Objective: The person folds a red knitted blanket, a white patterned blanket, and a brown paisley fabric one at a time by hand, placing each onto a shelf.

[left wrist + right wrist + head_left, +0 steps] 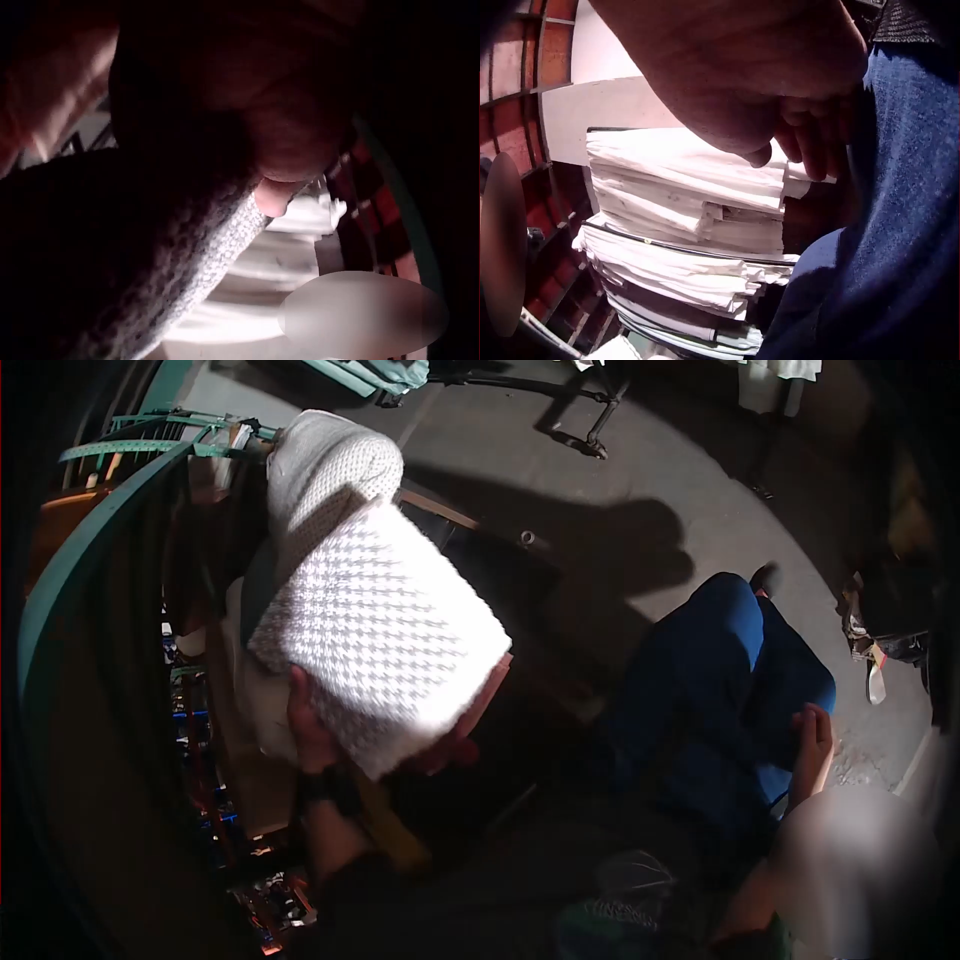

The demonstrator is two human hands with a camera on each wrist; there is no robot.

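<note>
A folded houndstooth cloth (pixel 390 610), white and grey with a knitted look, is tilted in front of the body in the head view. My left hand (pixel 313 735) grips its near end, thumb along the left edge and fingertips showing below the lower right edge. Up close in the left wrist view, the thumb tip (pixel 271 201) lies against the textured cloth (pixel 221 251); deep shadow hides much of this hand. My right hand (pixel 780 97) hangs beside the blue trousers (pixel 911 150), its fingers loosely curled around nothing.
Another white textured bundle (pixel 345 460) is just beyond the cloth. A green curved rail (pixel 100 520) runs along the left. Piles of folded white cloth (pixel 682 165) show in the right wrist view. A dark metal stand (pixel 590 435) is on the grey floor (pixel 680 470).
</note>
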